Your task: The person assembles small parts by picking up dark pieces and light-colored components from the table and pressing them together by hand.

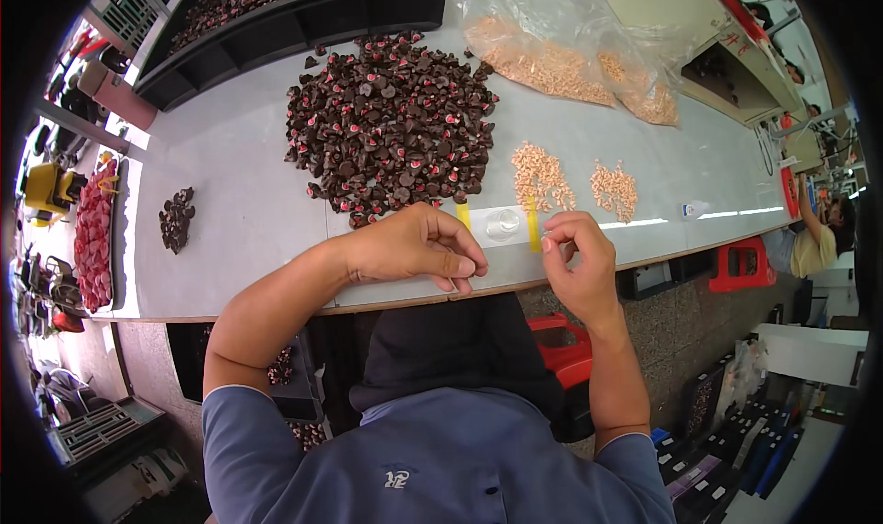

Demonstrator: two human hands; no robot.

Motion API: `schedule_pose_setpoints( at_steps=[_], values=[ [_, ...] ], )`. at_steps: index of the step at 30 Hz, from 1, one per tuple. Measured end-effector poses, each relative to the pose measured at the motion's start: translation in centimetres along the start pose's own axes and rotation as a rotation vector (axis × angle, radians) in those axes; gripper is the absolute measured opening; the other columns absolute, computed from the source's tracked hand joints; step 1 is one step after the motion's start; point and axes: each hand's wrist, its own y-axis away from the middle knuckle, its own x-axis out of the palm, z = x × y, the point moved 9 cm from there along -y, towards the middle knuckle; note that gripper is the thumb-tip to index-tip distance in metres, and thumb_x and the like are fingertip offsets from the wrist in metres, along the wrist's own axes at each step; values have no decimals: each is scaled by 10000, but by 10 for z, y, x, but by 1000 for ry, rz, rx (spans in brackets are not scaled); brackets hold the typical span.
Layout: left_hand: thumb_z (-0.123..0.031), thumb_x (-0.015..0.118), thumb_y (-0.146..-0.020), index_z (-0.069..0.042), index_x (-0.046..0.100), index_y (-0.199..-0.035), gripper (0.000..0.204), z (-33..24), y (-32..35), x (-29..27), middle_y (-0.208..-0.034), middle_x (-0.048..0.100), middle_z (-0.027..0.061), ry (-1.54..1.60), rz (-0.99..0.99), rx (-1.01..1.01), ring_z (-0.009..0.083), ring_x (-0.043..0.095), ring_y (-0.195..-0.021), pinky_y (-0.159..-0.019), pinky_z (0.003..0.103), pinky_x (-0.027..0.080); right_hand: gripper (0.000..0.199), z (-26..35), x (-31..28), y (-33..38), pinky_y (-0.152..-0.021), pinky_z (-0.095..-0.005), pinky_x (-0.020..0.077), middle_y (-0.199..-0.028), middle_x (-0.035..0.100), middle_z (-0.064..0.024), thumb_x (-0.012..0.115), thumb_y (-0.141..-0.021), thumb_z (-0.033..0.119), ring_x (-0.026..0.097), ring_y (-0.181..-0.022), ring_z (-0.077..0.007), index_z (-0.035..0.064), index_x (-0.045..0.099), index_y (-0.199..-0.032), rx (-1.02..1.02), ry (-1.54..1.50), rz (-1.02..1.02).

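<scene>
My left hand is at the front edge of the table with its fingers curled in and thumb and fingertips together. My right hand is raised a little to the right, thumb and forefinger pinched. Whatever either hand holds is too small or hidden to make out. Between and just beyond them a small clear round dish rests on a white strip marked with yellow tape. A big heap of dark brown knob-like parts, some with red, lies beyond my left hand. Two small piles of beige pieces lie beyond my right.
At the back left stands a black crate of dark parts. Clear bags of beige pieces lie behind, near a beige metal box. A few dark parts sit left; a small white bottle is right. Red stools stand nearby.
</scene>
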Motion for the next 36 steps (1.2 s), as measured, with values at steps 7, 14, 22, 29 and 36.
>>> schedule_pose_setpoints(
  at_steps=[7,14,22,29,36],
  values=[
    [-154,691,-939,43,679,-1074,239,5,-2,6,-1019,706,119,31,14,-40,164,718,-855,-726,253,584,170,40,35,11,-614,-252,529,-864,683,-120,702,-791,-88,681,-698,-166,0,587,-880,-32,-197,126],
    [-145,689,-938,51,668,-1062,233,9,-4,4,-966,706,118,27,13,-30,169,718,-849,-725,256,587,213,51,42,11,-619,-303,549,-844,698,-122,740,-788,-63,706,-715,-247,7,623,-952,-143,-74,144],
    [-150,694,-935,51,665,-1054,236,10,-4,-1,-948,709,113,89,-24,-28,171,717,-843,-728,264,589,227,78,39,23,-638,-309,563,-861,700,-141,731,-795,-52,713,-736,-271,13,628,-987,-265,141,-94],
    [-161,708,-928,38,673,-1031,226,9,-4,5,-933,712,108,16,15,-38,159,714,-836,-708,256,580,156,49,44,12,-575,-267,551,-763,690,-105,706,-820,-36,698,-634,-174,-11,625,-951,3,-145,219],
    [-145,743,-896,40,690,-1013,225,10,-4,4,-914,723,118,0,21,-48,164,717,-832,-708,263,584,111,47,53,12,-543,-258,534,-719,681,-80,697,-817,-44,678,-601,-150,-6,626,-894,-1,-81,277]
  ],
)
